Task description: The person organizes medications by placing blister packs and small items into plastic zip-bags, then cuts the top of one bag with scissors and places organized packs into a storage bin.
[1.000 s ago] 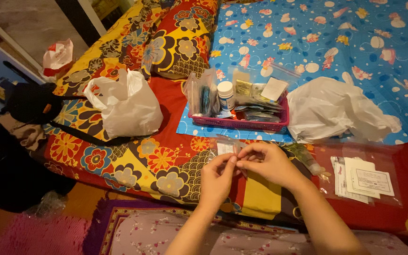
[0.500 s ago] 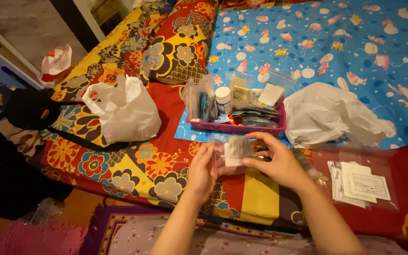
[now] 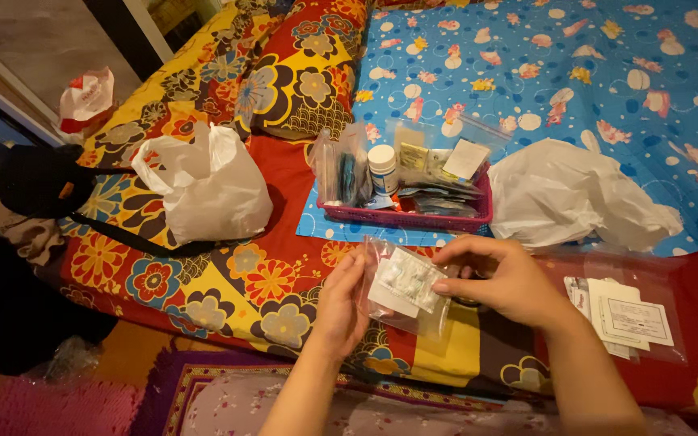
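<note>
Both my hands hold a small clear plastic zip bag with white packets inside, above the front edge of the flowered bed cover. My left hand grips the bag's left edge. My right hand pinches its right side with thumb and fingers. The bag lies tilted, its face turned up toward me. Just beyond it stands a pink plastic basket filled with small packets, clear bags and a white pill bottle.
A white plastic bag sits to the left on the bed, another crumpled white bag to the right. A clear bag with paper leaflets lies at the right. A black bag hangs off the bed's left side.
The clear bag has gone from pinched small between my fingertips to spread flat and tilted between both hands. My hands moved slightly apart and lower.
</note>
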